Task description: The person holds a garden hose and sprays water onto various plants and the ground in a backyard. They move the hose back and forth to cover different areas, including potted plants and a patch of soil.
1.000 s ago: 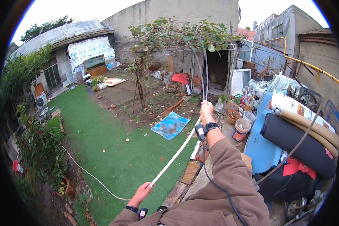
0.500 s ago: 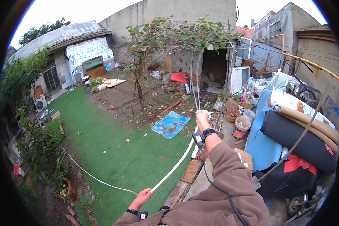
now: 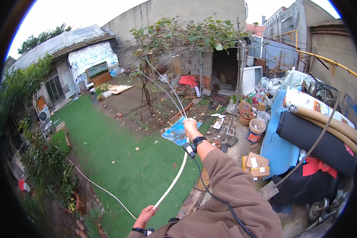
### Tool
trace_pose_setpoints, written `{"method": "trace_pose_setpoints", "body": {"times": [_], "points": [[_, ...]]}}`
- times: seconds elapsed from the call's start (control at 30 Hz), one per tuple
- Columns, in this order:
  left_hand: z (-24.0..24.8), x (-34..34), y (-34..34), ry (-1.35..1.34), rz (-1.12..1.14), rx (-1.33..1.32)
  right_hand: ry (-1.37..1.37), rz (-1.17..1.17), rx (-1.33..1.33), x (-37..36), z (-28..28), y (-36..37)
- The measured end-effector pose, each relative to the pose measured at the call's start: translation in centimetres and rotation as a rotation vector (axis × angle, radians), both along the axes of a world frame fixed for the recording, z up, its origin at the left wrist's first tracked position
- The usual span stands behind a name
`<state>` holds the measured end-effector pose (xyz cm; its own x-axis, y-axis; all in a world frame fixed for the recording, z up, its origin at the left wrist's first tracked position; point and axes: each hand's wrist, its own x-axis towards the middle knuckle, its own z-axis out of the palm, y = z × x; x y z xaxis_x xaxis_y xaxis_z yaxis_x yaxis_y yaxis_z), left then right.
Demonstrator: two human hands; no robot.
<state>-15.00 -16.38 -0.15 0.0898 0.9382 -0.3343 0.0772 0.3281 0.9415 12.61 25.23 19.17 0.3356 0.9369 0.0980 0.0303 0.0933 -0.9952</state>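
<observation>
My right hand (image 3: pixel 191 127), stretched forward near the middle, is closed around the upper end of a pale hose (image 3: pixel 172 182). Two thin streams that look like water (image 3: pixel 163 89) leave that end and arc up and left toward the grapevine-like climber (image 3: pixel 186 33). Lower down, my left hand (image 3: pixel 146 216) grips the same hose close to my body. From there a further length of hose (image 3: pixel 107 192) runs across the green turf toward the left. Beneath my right hand's line of sight lies a blue sheet (image 3: pixel 174 133), partly covered by the hand.
Green turf (image 3: pixel 119 162) spreads ahead, with bare soil (image 3: pixel 125 103) beyond. At right stand a bucket (image 3: pixel 256 131), a cardboard box (image 3: pixel 257 163), dark rolled matting (image 3: pixel 313 139) and a leaning shovel (image 3: pixel 269 190). Shrubs (image 3: pixel 47 166) line the left side.
My right hand has swung left and slightly down with the hose end. The streams, which rose nearly straight up, now slant left toward the vine stems. My left hand has shifted slightly down and left.
</observation>
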Motion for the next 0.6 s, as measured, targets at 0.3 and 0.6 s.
{"method": "trace_pose_setpoints", "body": {"times": [0.3,0.6], "points": [[3.3,4.6,5.4,-0.001,-0.158,0.119,0.314,-0.291,0.163,13.8,3.0,-0.5],[3.4,7.9,8.5,-0.016,-0.32,0.128,0.396,-0.309,0.134,21.4,4.9,-4.5]]}}
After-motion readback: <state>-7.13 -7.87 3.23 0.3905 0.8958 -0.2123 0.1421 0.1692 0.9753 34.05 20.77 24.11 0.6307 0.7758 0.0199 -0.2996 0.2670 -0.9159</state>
